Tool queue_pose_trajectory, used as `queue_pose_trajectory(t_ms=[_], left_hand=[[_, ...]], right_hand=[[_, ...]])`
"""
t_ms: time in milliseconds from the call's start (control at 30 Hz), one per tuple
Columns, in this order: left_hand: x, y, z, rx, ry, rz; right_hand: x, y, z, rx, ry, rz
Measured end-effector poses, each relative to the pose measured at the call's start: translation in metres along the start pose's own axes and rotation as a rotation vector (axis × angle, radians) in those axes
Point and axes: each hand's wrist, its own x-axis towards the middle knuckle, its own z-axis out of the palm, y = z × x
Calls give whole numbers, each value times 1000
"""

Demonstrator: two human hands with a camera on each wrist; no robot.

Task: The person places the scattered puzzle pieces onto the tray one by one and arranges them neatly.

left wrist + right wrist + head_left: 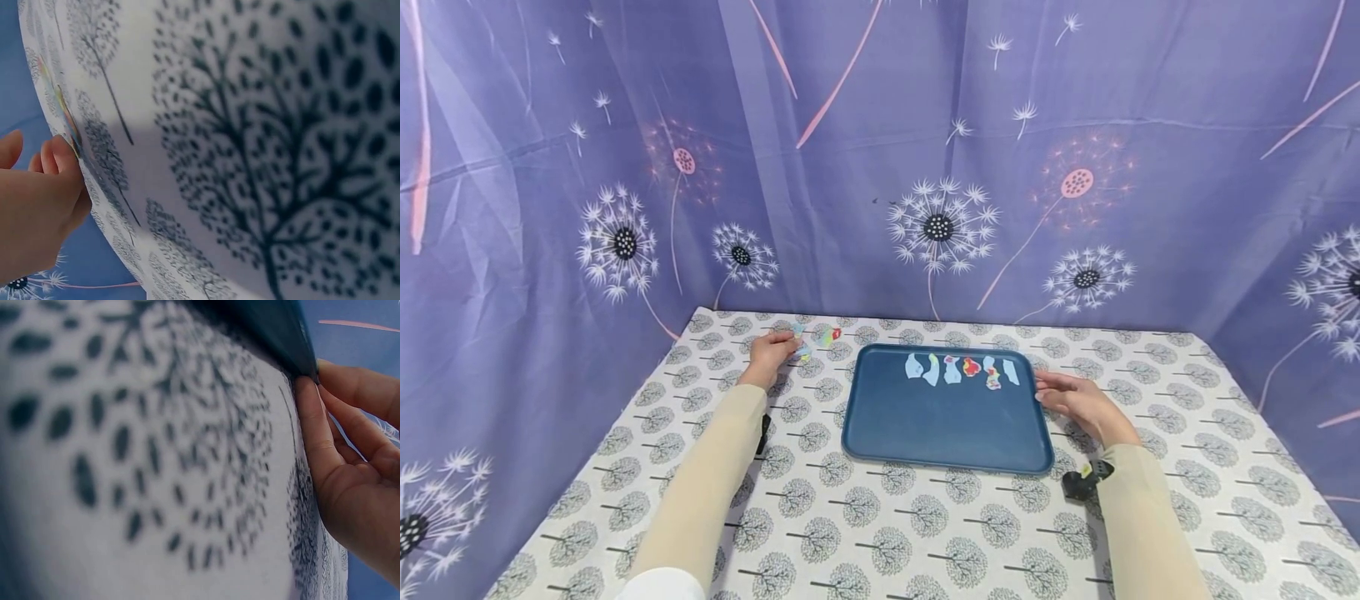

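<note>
In the head view, my left hand [769, 357] is at the left of the table, its fingertips at small light-blue and yellow paper-like pieces [803, 354]. The left wrist view shows the thumb apart from the bent fingers [61, 153], beside a thin colourful edge [62, 103]. A piece with red and yellow-green [832, 336] lies just right of that hand. My right hand [1078, 402] rests against the right edge of the dark blue tray [940, 429], fingers extended. Thumb and fingertips [307, 390] touch its rim in the right wrist view.
Several irregular flat pieces [952, 369], light blue with some red and yellow, lie in a row along the tray's far side. The table has a white cloth [865, 533] printed with grey trees. A purple dandelion curtain [850, 208] stands behind and at both sides.
</note>
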Motion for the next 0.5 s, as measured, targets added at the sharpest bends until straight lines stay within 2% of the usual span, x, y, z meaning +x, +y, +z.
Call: queue_pose_trajectory(t_ms=[200,500], left_hand=[[2,-6,-1,101,11,-14],[8,-13,-2,179,1,-6]], right_hand=[[0,-1,0,-2,-2,-1],[-2,-2,0,-10,-10,5]])
